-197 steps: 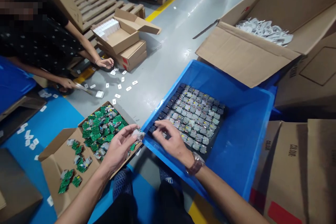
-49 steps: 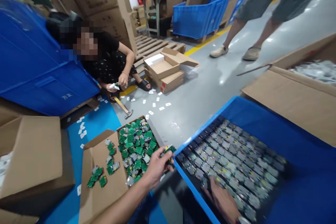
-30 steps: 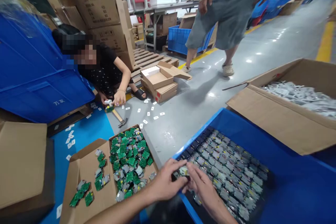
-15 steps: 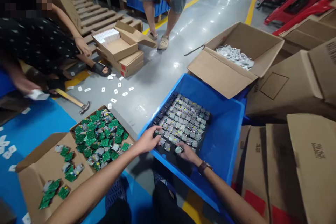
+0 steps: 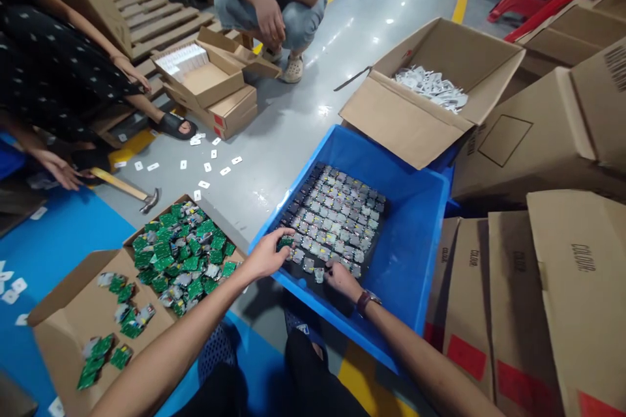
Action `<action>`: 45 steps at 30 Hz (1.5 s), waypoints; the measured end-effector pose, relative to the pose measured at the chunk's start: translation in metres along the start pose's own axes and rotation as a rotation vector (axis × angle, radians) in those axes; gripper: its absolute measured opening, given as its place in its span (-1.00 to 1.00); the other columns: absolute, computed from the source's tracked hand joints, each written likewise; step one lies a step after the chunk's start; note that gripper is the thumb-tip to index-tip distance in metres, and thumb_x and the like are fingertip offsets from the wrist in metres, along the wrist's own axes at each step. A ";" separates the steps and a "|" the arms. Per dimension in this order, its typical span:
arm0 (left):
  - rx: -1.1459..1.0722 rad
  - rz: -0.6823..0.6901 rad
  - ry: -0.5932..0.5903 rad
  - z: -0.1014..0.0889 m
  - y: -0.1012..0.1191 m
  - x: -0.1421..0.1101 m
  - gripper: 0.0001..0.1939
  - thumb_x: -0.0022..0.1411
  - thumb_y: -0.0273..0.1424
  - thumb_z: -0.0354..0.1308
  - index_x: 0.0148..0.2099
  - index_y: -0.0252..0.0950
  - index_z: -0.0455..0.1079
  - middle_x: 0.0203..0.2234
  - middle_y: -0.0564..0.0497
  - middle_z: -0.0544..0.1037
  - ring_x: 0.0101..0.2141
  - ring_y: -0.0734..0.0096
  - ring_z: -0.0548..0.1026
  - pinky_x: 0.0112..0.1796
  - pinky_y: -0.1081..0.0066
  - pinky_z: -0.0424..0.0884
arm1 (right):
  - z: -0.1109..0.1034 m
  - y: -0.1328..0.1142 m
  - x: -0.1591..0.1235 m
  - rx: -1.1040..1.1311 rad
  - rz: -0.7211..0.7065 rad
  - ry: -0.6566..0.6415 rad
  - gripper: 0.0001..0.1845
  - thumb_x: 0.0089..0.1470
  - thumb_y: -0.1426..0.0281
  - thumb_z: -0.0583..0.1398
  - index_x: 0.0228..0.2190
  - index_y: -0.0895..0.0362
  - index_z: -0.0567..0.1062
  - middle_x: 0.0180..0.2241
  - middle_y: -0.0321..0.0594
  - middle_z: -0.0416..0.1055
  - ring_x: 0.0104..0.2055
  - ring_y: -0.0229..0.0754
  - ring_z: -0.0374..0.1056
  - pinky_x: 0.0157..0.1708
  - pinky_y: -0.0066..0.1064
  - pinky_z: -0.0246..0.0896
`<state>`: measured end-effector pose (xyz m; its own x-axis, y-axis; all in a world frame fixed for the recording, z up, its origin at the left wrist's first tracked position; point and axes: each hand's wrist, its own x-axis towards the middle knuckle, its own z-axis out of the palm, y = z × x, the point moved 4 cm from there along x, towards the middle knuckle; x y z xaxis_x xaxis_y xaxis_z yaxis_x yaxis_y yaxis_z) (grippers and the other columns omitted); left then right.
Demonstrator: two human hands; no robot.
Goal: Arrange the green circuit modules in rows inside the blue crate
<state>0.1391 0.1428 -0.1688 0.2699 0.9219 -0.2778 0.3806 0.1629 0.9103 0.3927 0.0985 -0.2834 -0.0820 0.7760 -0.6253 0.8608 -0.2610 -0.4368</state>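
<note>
Rows of small grey modules [image 5: 337, 208] lie on a black sheet inside a blue plastic bin [image 5: 408, 234]. My left hand [image 5: 267, 254] reaches over the bin's near left rim, with a green circuit board [image 5: 285, 243] held between thumb and fingers. Inside the bin, my right hand [image 5: 343, 280] is closed, its fingers curled down at the nearest row. Whatever those fingertips may hold is hidden. Just left of them a single module [image 5: 319, 275] lies on the black sheet, beside another at the row's end.
An open carton of green boards [image 5: 183, 254] stands left of the bin, its flap [image 5: 63, 313] bearing several more. Behind the bin is a carton of white parts [image 5: 430, 88]. A hammer [image 5: 127, 189] and white pieces lie on the floor. Two people sit or squat nearby; cartons [image 5: 518, 300] line the right.
The module from my right hand now lies on the sheet, and that hand's fingers have curled. A green board shows in my left hand. The person at the back has squatted down.
</note>
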 end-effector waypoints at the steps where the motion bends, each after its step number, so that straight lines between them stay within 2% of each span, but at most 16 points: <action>1: 0.034 0.007 0.011 -0.001 0.000 0.000 -0.52 0.17 -0.52 0.12 0.16 -0.22 0.43 0.05 -0.04 0.58 -0.01 0.20 0.55 0.06 0.26 0.46 | -0.003 -0.007 -0.001 0.067 -0.020 0.029 -0.76 0.08 0.46 0.15 -0.19 0.21 0.52 -0.36 -0.11 0.54 -0.20 -0.08 0.45 -0.18 -0.37 0.23; 4: 0.099 0.030 0.021 0.000 0.001 -0.002 -0.42 0.14 -0.57 0.06 0.22 -0.26 0.40 0.06 -0.07 0.58 -0.02 0.19 0.56 0.09 0.22 0.44 | -0.015 -0.041 -0.007 0.466 -0.118 0.072 -0.69 0.13 0.21 0.22 -0.18 0.17 0.52 -0.32 -0.13 0.54 -0.20 -0.06 0.47 -0.17 -0.29 0.35; 7: 0.106 0.090 0.004 0.003 0.002 -0.005 -0.35 0.16 -0.54 0.07 0.32 -0.27 0.30 0.10 -0.10 0.56 -0.03 0.20 0.58 0.07 0.22 0.46 | -0.022 -0.091 -0.014 0.971 -0.192 -0.074 -0.48 0.05 0.00 0.30 -0.12 0.14 0.52 -0.29 -0.16 0.54 -0.24 -0.11 0.50 -0.25 -0.29 0.44; 9: 0.085 0.142 -0.011 0.005 0.003 -0.006 -0.31 0.17 -0.50 0.10 0.37 -0.26 0.23 0.15 -0.11 0.53 0.02 0.19 0.56 0.09 0.22 0.45 | -0.027 -0.120 -0.019 1.187 -0.215 -0.159 -0.42 -0.02 0.00 0.37 -0.08 0.11 0.51 -0.28 -0.18 0.54 -0.25 -0.14 0.51 -0.27 -0.32 0.47; 12: 0.027 0.198 -0.019 0.004 0.004 -0.008 -0.28 0.19 -0.51 0.09 0.41 -0.28 0.17 0.22 -0.14 0.45 0.10 0.17 0.51 0.13 0.20 0.42 | -0.033 -0.141 -0.024 1.296 -0.190 -0.158 -0.41 -0.12 0.13 0.47 -0.08 0.09 0.51 -0.30 -0.23 0.53 -0.30 -0.19 0.50 -0.31 -0.37 0.48; 16: -0.001 0.259 -0.080 0.004 0.006 -0.010 -0.22 0.16 -0.56 0.10 0.42 -0.21 0.14 0.22 -0.07 0.46 0.10 0.19 0.52 0.14 0.21 0.41 | -0.034 -0.134 -0.024 1.268 -0.166 -0.156 -0.46 -0.17 0.19 0.49 -0.14 0.09 0.55 -0.23 -0.20 0.55 -0.22 -0.16 0.50 -0.23 -0.35 0.50; 19: -0.040 0.258 -0.123 0.005 0.005 -0.011 -0.20 0.17 -0.56 0.11 0.44 -0.20 0.10 0.23 -0.06 0.45 0.10 0.17 0.52 0.12 0.22 0.44 | -0.033 -0.109 -0.015 1.209 -0.137 -0.099 -0.49 -0.19 0.17 0.49 -0.19 0.10 0.57 -0.24 -0.19 0.55 -0.19 -0.12 0.51 -0.19 -0.31 0.52; 21: -0.055 0.245 -0.099 0.005 0.003 -0.010 -0.23 0.17 -0.56 0.11 0.43 -0.21 0.14 0.24 -0.07 0.43 0.12 0.14 0.51 0.14 0.19 0.42 | -0.031 -0.084 -0.005 1.103 -0.057 -0.062 -0.51 -0.21 0.19 0.48 -0.22 0.13 0.55 -0.34 -0.21 0.54 -0.27 -0.11 0.52 -0.27 -0.29 0.53; 25: -0.098 0.240 -0.046 0.005 -0.002 -0.010 -0.33 0.20 -0.56 0.07 0.36 -0.24 0.26 0.24 -0.09 0.43 0.16 0.15 0.48 0.19 0.14 0.38 | -0.021 -0.023 0.004 0.568 0.152 -0.023 -0.67 -0.23 0.39 0.43 -0.39 0.12 0.45 -0.56 -0.36 0.44 -0.50 -0.23 0.43 -0.54 -0.47 0.36; 29: -0.110 0.244 -0.063 0.005 -0.003 -0.010 -0.43 0.25 -0.51 0.07 0.30 -0.23 0.35 0.21 -0.09 0.46 0.18 0.16 0.45 0.21 0.12 0.37 | -0.004 0.016 -0.007 0.267 0.258 -0.110 -0.84 -0.05 0.47 0.29 -0.41 0.11 0.38 -0.56 -0.35 0.46 -0.50 -0.24 0.43 -0.51 -0.51 0.26; 32: -0.150 0.219 -0.072 0.004 -0.003 -0.012 -0.47 0.27 -0.47 0.08 0.28 -0.23 0.37 0.18 -0.08 0.50 0.17 0.16 0.47 0.20 0.09 0.38 | -0.001 0.019 -0.015 0.021 0.162 -0.059 -0.87 0.05 0.46 0.24 -0.30 0.14 0.42 -0.30 -0.15 0.56 -0.25 -0.15 0.51 -0.31 -0.45 0.31; 34: -0.189 0.197 -0.066 0.004 -0.002 -0.013 -0.49 0.28 -0.45 0.08 0.28 -0.23 0.38 0.17 -0.08 0.51 0.16 0.16 0.48 0.20 0.08 0.38 | -0.002 0.015 -0.020 -0.238 0.094 -0.001 -0.74 0.06 0.44 0.26 -0.16 0.17 0.43 -0.09 -0.01 0.51 -0.09 -0.07 0.49 -0.19 -0.40 0.30; 36: -0.205 0.188 -0.066 0.004 -0.002 -0.013 -0.50 0.29 -0.44 0.10 0.27 -0.22 0.38 0.16 -0.09 0.51 0.15 0.16 0.49 0.19 0.07 0.40 | 0.000 0.009 -0.023 -0.418 0.043 -0.020 -0.58 0.08 0.38 0.29 -0.02 0.19 0.39 0.03 0.09 0.43 0.01 0.01 0.45 -0.12 -0.36 0.28; 39: -0.194 0.195 -0.069 0.004 0.000 -0.013 -0.51 0.29 -0.44 0.11 0.26 -0.23 0.40 0.15 -0.11 0.52 0.13 0.15 0.50 0.17 0.07 0.42 | 0.007 -0.003 -0.022 -0.533 -0.039 -0.094 -0.47 0.15 0.27 0.27 0.09 0.20 0.30 0.07 0.13 0.38 0.06 0.07 0.41 -0.09 -0.31 0.27; 41: -0.191 0.200 -0.066 0.003 0.001 -0.014 -0.52 0.30 -0.43 0.11 0.25 -0.23 0.40 0.14 -0.11 0.53 0.12 0.16 0.51 0.17 0.07 0.42 | 0.011 -0.012 -0.018 -0.571 -0.072 -0.105 -0.51 0.23 0.26 0.19 0.11 0.21 0.28 0.09 0.16 0.35 0.05 0.09 0.42 -0.10 -0.28 0.28; 45: -0.201 0.201 -0.066 0.002 0.002 -0.014 -0.54 0.31 -0.43 0.10 0.25 -0.24 0.40 0.13 -0.13 0.54 0.12 0.18 0.51 0.15 0.07 0.43 | 0.010 -0.015 -0.010 -0.520 -0.024 -0.088 -0.56 0.31 0.24 0.10 0.12 0.22 0.26 0.07 0.17 0.37 0.02 0.06 0.44 -0.09 -0.28 0.27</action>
<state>0.1383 0.1291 -0.1633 0.3817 0.9190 -0.0990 0.1323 0.0517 0.9899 0.3757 0.0886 -0.2772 -0.1271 0.7211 -0.6811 0.9919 0.0929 -0.0868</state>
